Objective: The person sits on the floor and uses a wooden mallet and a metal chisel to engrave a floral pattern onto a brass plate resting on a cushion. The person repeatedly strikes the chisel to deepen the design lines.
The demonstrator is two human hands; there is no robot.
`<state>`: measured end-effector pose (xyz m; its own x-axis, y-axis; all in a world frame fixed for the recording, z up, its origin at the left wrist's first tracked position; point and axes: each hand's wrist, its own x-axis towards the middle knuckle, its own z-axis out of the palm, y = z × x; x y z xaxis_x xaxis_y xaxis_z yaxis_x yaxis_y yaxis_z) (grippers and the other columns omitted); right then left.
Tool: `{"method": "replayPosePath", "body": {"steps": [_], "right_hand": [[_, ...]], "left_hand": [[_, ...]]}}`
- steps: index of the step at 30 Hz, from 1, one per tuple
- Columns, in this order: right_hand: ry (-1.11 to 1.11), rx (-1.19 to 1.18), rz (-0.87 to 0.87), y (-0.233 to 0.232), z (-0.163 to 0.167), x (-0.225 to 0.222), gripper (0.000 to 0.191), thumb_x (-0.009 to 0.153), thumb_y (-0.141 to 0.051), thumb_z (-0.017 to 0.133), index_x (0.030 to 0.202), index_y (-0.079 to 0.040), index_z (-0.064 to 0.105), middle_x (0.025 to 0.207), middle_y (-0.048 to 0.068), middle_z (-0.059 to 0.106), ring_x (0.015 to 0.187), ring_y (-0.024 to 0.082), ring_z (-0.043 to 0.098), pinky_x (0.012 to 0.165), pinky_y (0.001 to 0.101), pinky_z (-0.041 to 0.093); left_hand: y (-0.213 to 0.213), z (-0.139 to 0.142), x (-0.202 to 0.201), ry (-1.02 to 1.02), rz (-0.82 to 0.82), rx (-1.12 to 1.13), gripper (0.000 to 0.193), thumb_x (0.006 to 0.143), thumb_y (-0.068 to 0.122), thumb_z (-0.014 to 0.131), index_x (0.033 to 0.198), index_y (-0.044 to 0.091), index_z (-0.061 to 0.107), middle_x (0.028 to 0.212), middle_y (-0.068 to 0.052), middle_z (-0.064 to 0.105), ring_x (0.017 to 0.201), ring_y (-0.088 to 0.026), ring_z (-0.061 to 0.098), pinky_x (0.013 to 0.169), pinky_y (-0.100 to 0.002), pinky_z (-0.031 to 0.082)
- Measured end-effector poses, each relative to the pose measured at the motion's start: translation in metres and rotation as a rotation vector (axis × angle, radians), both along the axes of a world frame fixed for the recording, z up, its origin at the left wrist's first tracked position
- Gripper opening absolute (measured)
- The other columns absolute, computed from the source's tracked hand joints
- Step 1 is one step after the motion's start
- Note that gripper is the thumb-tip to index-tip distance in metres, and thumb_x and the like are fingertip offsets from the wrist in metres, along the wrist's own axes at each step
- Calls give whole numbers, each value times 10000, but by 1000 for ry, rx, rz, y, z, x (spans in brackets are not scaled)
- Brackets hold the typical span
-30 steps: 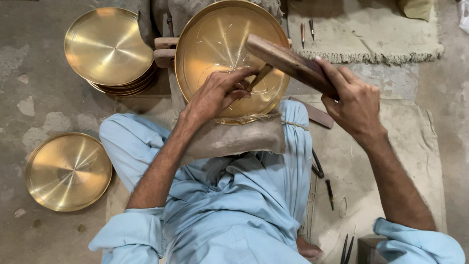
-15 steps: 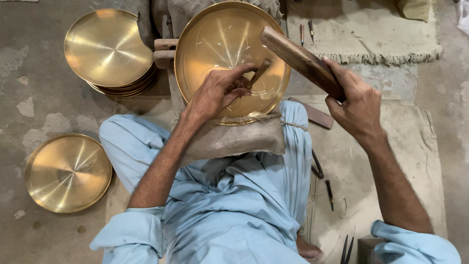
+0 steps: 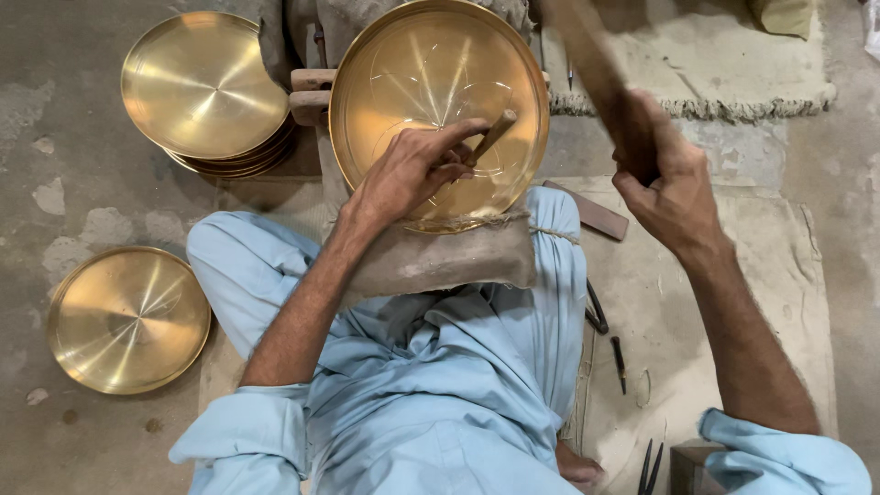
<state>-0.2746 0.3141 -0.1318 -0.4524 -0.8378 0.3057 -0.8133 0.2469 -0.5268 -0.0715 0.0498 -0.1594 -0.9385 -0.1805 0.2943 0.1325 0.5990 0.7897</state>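
Brass plate [image 3: 438,110] rests tilted on a padded block in the person's lap. Head view: left hand [image 3: 410,171] pinches a chisel [image 3: 489,137] against its face; right hand [image 3: 667,179], gripping a wooden mallet [image 3: 596,69], has swung up from half a second ago, cocked above the chisel.

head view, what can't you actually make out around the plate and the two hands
- Stick in the right hand: motion-blurred, top end cut off by the upper edge.
- Punch tip: hidden behind the left hand, so its contact with the plate is unseen.
- Plate's lower rim: covered by the left hand.
- Tools at the bottom edge: cut off, too small.
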Motion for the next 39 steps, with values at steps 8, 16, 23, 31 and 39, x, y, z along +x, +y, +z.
{"method": "replayPosePath", "body": {"steps": [8,16,23,31,39], "right_hand": [[238,108,-59,-2,1,6,820,835,-35,724,1595,-231,487,1154,127,724,948,255,726,847,385,605],[-17,29,-63,-4,-4,11,767,893,-33,666,1591,-236,421,1026,73,725,910,212,726,805,370,610],[10,-18,-51,2,-10,6,792,879,18,652,1610,-163,406,1065,132,721,952,237,727,860,379,616],[-26,-12,-70,3,-20,10,742,916,6,633,1600,-212,445,1060,93,725,911,203,720,847,367,624],[-164,-90,-45,4,-18,10,547,983,-7,644,1468,-180,461,1099,85,730,995,200,733,954,358,629]], "left_hand": [[1,0,1,-11,2,-9,572,928,113,723,1459,162,517,1032,-89,799,941,-219,794,845,-383,654],[1,3,0,-27,-3,1,565,926,109,723,1451,169,524,1019,-84,799,933,-210,794,807,-370,665],[1,4,2,-7,-35,-27,601,910,79,736,1459,181,513,1026,-81,799,918,-210,793,809,-371,660],[4,9,-2,-42,-39,-42,642,893,38,733,1470,205,504,1012,-58,803,902,-203,795,812,-369,663],[2,10,1,0,-62,-63,639,882,36,757,1456,186,521,1042,-63,797,938,-203,787,831,-377,660]]}}
